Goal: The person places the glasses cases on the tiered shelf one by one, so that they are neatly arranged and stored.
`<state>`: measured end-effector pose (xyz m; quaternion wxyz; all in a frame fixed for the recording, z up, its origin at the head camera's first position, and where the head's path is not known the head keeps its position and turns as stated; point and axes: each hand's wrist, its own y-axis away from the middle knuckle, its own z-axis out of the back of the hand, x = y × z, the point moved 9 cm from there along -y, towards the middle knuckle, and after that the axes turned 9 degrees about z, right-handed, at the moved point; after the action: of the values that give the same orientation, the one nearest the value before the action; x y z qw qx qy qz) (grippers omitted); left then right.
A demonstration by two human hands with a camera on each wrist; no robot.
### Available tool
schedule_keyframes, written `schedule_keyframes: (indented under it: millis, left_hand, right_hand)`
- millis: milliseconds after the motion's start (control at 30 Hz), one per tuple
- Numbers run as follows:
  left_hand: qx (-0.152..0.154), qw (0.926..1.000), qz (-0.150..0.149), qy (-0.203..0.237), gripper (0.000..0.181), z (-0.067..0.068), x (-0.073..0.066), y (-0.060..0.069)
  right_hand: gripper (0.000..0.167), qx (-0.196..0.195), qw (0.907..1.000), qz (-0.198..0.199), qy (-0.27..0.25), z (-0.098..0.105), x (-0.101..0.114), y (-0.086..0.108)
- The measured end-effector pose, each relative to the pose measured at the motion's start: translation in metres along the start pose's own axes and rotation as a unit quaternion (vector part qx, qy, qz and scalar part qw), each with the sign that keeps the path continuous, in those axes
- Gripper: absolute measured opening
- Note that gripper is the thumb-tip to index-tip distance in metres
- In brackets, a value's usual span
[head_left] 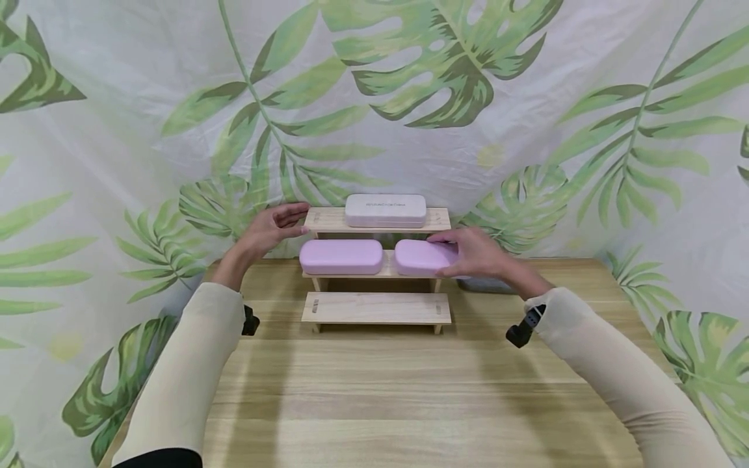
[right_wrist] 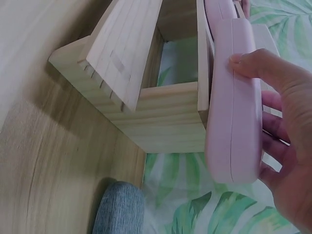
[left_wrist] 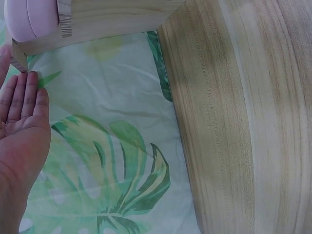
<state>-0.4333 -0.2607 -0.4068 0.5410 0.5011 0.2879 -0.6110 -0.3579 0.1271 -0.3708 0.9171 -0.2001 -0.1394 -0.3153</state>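
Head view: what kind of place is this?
Maybe an indoor corner set up for filming: a wood-grain table, a leaf-print sheet behind it, and a little three-step stand holding cases.

Lilac cases point(head_left: 341, 257) point(head_left: 417, 257): smooth, satin, plastic-looking shells
White case point(head_left: 385, 210): smooth, faintly glossy lid
Grey item point(right_wrist: 118, 209): matt, woven-looking cloth
Tiered rack point(head_left: 376, 307): grained wood, matt
Tabletop point(head_left: 374, 403): wood-grain, low sheen
Backdrop point(head_left: 175, 39): creased sheet, slight sheen
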Motion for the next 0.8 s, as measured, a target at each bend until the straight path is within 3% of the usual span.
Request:
schedule_keyframes:
  millis: [400, 800]
  left_hand:
    - [0.005, 0.9999, -0.006, -0.012, 0.066, -0.002, -0.003, 0.004]
    - [0.000, 1.0000, -0.007, -0.006, 0.064, -0.001, -0.004, 0.004]
  right_hand:
    - [0.067, 0.003, 0.9997, -0.006, 0.025, -0.007, 0.004, -0.003]
    - [0.065, -0.012, 0.9992, 0.017, 0.035, -0.008, 0.014, -0.008]
